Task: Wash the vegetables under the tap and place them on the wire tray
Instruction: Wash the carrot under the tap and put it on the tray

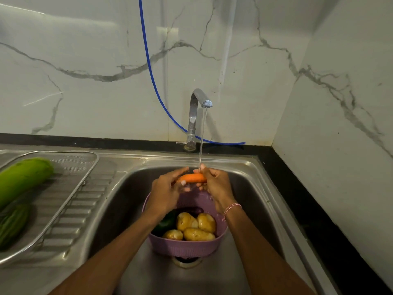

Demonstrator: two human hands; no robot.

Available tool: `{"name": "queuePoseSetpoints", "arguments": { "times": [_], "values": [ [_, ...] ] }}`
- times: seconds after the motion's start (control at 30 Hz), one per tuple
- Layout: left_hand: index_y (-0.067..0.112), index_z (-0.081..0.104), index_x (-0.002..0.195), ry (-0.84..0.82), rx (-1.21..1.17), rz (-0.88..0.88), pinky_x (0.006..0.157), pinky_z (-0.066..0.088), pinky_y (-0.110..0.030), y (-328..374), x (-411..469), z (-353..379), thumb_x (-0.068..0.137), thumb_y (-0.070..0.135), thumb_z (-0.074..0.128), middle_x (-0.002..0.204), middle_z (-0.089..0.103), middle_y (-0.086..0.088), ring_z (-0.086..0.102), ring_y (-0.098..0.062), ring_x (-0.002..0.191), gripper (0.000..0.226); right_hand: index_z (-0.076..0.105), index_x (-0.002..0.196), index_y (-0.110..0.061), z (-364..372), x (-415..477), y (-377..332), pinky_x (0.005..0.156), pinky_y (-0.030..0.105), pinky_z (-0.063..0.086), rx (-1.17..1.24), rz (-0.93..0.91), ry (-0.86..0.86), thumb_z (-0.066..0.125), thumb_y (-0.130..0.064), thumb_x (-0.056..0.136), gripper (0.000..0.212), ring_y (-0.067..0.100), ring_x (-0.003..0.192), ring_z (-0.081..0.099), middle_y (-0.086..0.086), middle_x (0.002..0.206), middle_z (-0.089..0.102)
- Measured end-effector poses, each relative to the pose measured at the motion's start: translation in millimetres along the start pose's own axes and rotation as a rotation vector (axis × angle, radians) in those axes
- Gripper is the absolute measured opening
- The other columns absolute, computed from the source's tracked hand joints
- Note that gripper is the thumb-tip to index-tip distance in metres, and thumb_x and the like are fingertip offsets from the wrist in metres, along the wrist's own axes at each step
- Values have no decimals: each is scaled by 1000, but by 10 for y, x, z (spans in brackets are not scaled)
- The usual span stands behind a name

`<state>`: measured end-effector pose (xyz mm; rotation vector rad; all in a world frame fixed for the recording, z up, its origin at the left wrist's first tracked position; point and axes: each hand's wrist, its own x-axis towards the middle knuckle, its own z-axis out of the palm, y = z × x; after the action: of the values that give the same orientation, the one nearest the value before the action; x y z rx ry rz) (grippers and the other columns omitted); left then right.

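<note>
Both hands grip the carrot (192,178) under the tap (198,101) stream: left hand (168,189), right hand (217,182). Its long axis runs left-right. The wire tray (89,167) lies left, nearer the left hand.

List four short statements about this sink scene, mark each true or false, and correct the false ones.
1. The left hand and the right hand both hold the orange carrot under water running from the curved chrome tap. True.
2. Four yellow potatoes lie in the purple plastic colander. True.
3. The colander stands on the wire tray. False: it stands in the steel sink basin.
4. The wire tray holds only potatoes. False: a long pale green gourd lies on it, beside a blurred darker green vegetable.
</note>
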<state>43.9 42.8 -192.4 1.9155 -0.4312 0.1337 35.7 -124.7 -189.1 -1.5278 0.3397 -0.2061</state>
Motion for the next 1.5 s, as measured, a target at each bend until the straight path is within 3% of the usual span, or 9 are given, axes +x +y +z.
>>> {"name": "queuePoseSetpoints", "arguments": {
  "times": [0.17,0.33,0.43,0.53,0.67,0.87,1.07,1.27,1.5],
  "values": [
    [30,73,123,-1,73,37,93,56,-24,16,-30,-136,83,23,84,111,75,12,67,3,101,42,78,110,-8,10,-78,-55,88,34,64,85,-28,-168,77,-17,94,18,23,102,76,9,108,79],
    [26,69,125,14,199,60,91,55,-27,107,-91,-224,91,40,73,109,74,11,67,-3,98,37,73,105,-19,215,-189,-93,82,33,66,-49,-175,-45,92,-31,78,34,14,94,76,-1,101,78],
    [22,66,120,81,222,-10,83,59,-32,159,-189,-222,101,50,55,91,76,6,72,-5,85,36,74,103,-15,280,-232,-141,75,31,65,-4,-337,103,82,-25,90,18,14,83,78,0,94,79],
    [21,68,116,146,430,-30,82,56,-35,148,-274,-229,101,43,58,103,71,0,70,-18,94,28,78,100,-18,250,-252,-115,80,26,60,-365,-576,240,74,-21,97,6,5,82,71,-6,90,76],
    [28,71,125,103,632,-28,92,56,-37,184,-397,-374,92,28,74,124,62,-2,66,-23,109,34,78,110,-18,216,-355,-121,87,35,58,-942,-712,61,66,-17,101,15,20,97,70,3,106,75],
    [25,75,113,176,537,10,90,61,-35,210,-427,-483,83,26,85,106,77,4,72,-11,96,32,74,110,-21,319,-543,-189,77,32,56,-1086,-880,-37,59,-23,105,17,20,94,68,-1,107,72],
    [19,76,118,203,512,46,96,57,-29,230,-454,-536,91,22,76,113,78,0,72,-12,102,27,73,124,-20,314,-536,-220,93,37,57,-1104,-794,-167,68,-19,99,26,23,110,68,2,121,73],
    [25,79,113,201,541,-7,90,55,-21,350,-459,-672,88,29,80,106,79,4,71,-5,90,25,73,116,-20,329,-591,-264,81,31,54,-996,-760,-95,61,-25,105,18,21,98,68,2,109,73],
    [18,79,95,179,402,-184,73,62,-26,538,-628,-1042,86,28,82,80,77,1,73,-9,71,14,73,118,-32,401,-660,-182,82,35,55,-1171,-658,-413,57,-33,105,20,20,94,68,0,102,75]
  ]
}}
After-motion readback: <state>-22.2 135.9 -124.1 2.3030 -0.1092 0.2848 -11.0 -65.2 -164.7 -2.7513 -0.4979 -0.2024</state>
